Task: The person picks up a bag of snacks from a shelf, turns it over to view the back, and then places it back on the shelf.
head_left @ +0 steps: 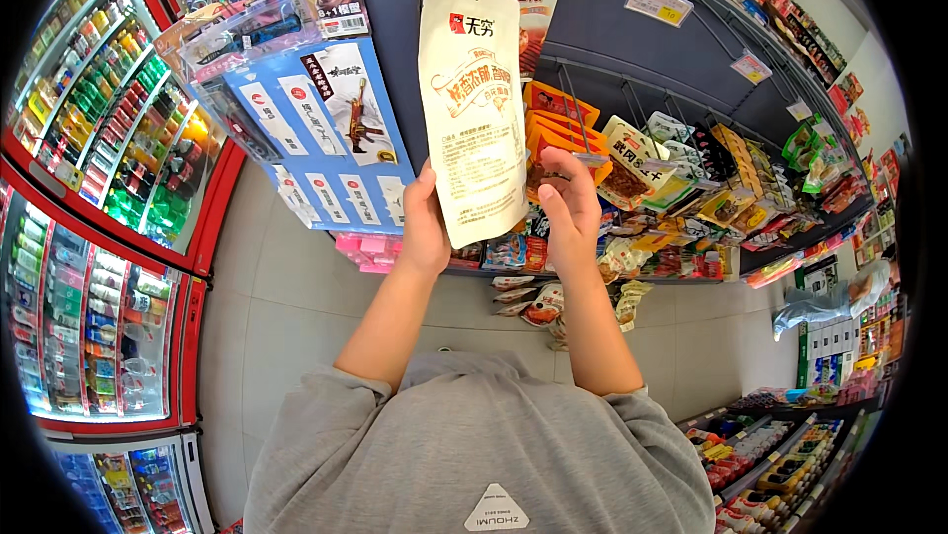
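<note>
Left hand: (pixel 425 233) closed on the lower left edge of the pouch, thumb along that edge, the other fingers mostly hidden behind it.
Right hand: (pixel 570 218) holding nothing visible; fingers bent, thumb and forefinger parted, just beside the pouch's right edge with a small gap showing.
Pouch: tall, flat, cream-coloured packet (pixel 474 119) with orange and dark print and a small hang hole at the top; in the left hand, in front of the rack, near upright, top leaning slightly left.
Behind pouch: white-and-red hanging snack bag (pixel 538 5), partly covered by it.
Rack: dark grey metal shelving (pixel 607 30) with thin rods and white-and-yellow price tags (pixel 659 5).
Hanging stock: shiny orange packets (pixel 561 101) behind the right hand; a white-and-brown snack bag (pixel 632 161) to their right.
Left of pouch: light blue cardboard panel (pixel 281 94) with white strips and a pictured toy rifle.
Far left: red-framed glass-door drinks fridge (pixel 204 208), shelves filled with bottles and cans.
Underfoot: pale grey tiled floor (pixel 281 336).
Wearer: grey short-sleeved shirt (pixel 425 445), white triangular patch (pixel 497 509).
Right edge: another person's light blue trouser leg (pixel 820 309).
</note>
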Demonstrator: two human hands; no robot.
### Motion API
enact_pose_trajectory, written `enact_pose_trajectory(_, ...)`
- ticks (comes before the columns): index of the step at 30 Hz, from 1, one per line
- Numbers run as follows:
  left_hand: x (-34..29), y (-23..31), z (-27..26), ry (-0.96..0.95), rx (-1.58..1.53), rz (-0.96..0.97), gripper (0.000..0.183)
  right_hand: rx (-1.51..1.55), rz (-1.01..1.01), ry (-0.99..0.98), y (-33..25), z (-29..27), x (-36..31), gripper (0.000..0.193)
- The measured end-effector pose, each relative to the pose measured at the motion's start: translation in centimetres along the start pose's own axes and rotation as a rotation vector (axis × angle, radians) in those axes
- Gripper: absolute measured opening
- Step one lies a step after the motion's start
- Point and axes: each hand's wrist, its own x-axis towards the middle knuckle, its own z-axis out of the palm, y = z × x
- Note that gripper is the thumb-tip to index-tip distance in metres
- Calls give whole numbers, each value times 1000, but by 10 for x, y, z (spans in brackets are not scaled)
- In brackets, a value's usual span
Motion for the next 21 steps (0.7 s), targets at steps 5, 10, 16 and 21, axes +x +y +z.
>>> enact_pose_trajectory(5,1,2,-7,-27,-49,-25,59,106,131,11,-3,-3,4,40)
enact_pose_trajectory(10,4,-2,-17,-66,-233,-73,57,201,174,1,-2,-1,6,42)
enact_pose_trajectory(16,4,0,-19,-141,-349,-124,56,279,202,5,-3,5,8,50)
enact_pose_trajectory(21,5,-1,-20,-170,-398,-167,57,310,205,39,-6,10,6,55)
